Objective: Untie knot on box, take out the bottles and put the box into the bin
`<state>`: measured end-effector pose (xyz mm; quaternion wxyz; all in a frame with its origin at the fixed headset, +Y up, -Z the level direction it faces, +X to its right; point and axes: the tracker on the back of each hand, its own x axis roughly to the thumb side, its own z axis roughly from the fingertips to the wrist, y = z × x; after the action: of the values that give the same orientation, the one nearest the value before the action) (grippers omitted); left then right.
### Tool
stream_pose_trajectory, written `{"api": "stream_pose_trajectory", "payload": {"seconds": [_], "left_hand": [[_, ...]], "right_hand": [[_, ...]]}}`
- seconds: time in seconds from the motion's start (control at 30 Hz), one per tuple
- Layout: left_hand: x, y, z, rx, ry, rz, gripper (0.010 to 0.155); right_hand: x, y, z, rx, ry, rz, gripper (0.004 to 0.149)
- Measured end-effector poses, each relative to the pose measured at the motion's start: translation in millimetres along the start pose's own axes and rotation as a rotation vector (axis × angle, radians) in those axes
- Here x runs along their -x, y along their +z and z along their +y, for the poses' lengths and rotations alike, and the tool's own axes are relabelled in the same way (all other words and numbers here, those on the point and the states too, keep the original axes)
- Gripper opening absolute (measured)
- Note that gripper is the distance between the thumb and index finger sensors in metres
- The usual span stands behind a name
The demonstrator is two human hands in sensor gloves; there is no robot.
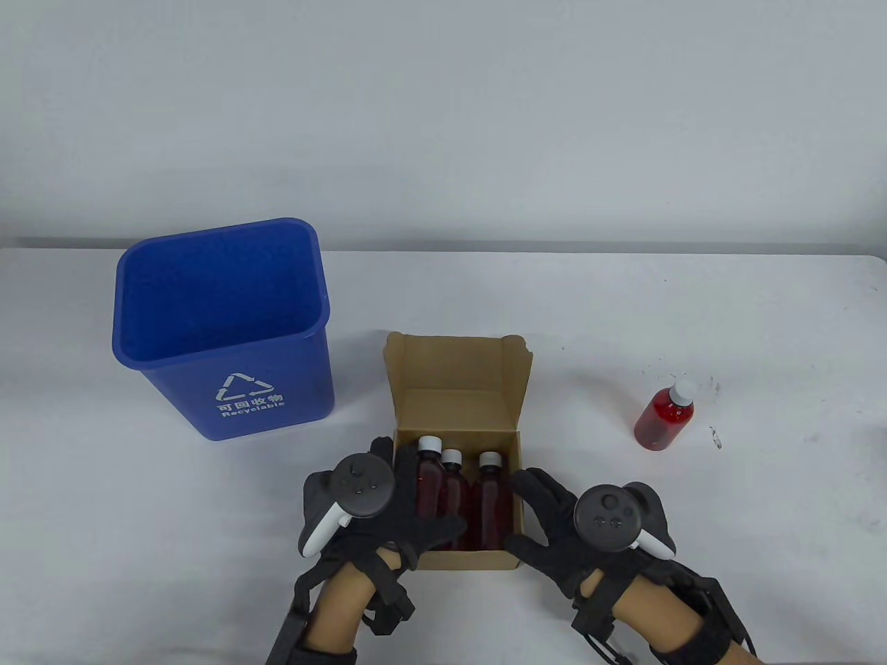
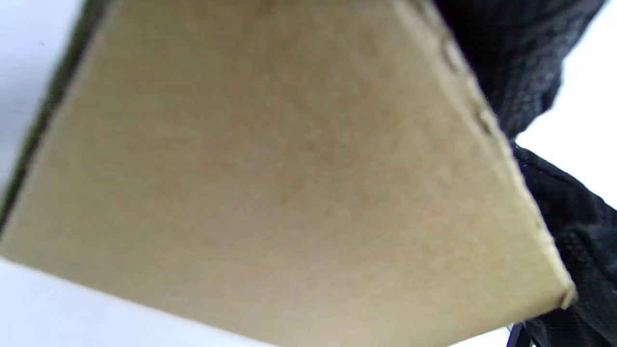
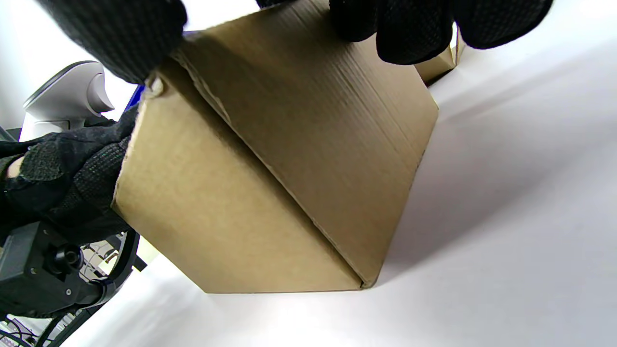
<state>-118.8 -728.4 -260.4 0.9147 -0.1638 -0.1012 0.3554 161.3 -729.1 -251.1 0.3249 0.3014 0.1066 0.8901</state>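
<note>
The open cardboard box (image 1: 454,405) stands at the table's front middle with its lid upright at the back. Three red bottles (image 1: 461,495) with white caps stand inside. Another red bottle (image 1: 664,417) stands on the table to the right. My left hand (image 1: 400,500) holds the box's left front corner, fingers outside the left wall and thumb across the bottles. That wall (image 2: 289,183) fills the left wrist view. My right hand (image 1: 530,510) holds the right wall (image 3: 289,159), its fingers (image 3: 414,29) curled over the rim. No string shows.
The blue recycling bin (image 1: 222,325) stands open-topped at the left, a little behind the box. White table (image 1: 727,332) stretches to the right and back, against a grey wall. The table's far edge runs just behind the bin.
</note>
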Motion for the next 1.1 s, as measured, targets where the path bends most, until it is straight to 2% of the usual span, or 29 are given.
{"api": "stream_pose_trajectory", "payload": {"seconds": [0.1,0.27,0.47,0.67,0.77,0.83,0.93,1.1], "left_hand": [[3.1,-0.7,-0.8,-0.003,0.081,-0.006,0.114],[-4.8,-2.5,1.0,0.025,-0.005,0.054,0.114],[-6.6,-2.9,0.5,-0.034,0.047,0.05,0.106],[-2.8,-1.8,-3.0,-0.057,0.016,0.036,0.106],[3.2,0.7,-5.4,-0.083,0.055,0.016,0.105],[3.2,-0.4,-3.9,-0.068,0.071,0.019,0.104],[0.3,-0.6,-1.2,-0.019,-0.009,0.047,0.105],[-0.5,1.6,-3.5,-0.026,-0.032,0.062,0.104]], "right_hand": [[0.0,-0.3,0.4,-0.006,-0.001,0.002,0.083],[1.0,-0.6,0.6,-0.013,-0.012,0.006,0.082],[1.2,-0.6,1.0,-0.019,-0.012,0.011,0.082],[2.0,-0.8,1.1,-0.025,-0.018,0.016,0.082],[2.5,-0.7,0.8,-0.025,-0.021,0.018,0.082],[2.6,-0.8,1.1,-0.025,-0.024,0.019,0.082],[2.6,-0.8,1.0,-0.025,-0.023,0.018,0.082],[-0.6,-0.3,-3.7,-0.029,0.038,0.008,0.082]]}}
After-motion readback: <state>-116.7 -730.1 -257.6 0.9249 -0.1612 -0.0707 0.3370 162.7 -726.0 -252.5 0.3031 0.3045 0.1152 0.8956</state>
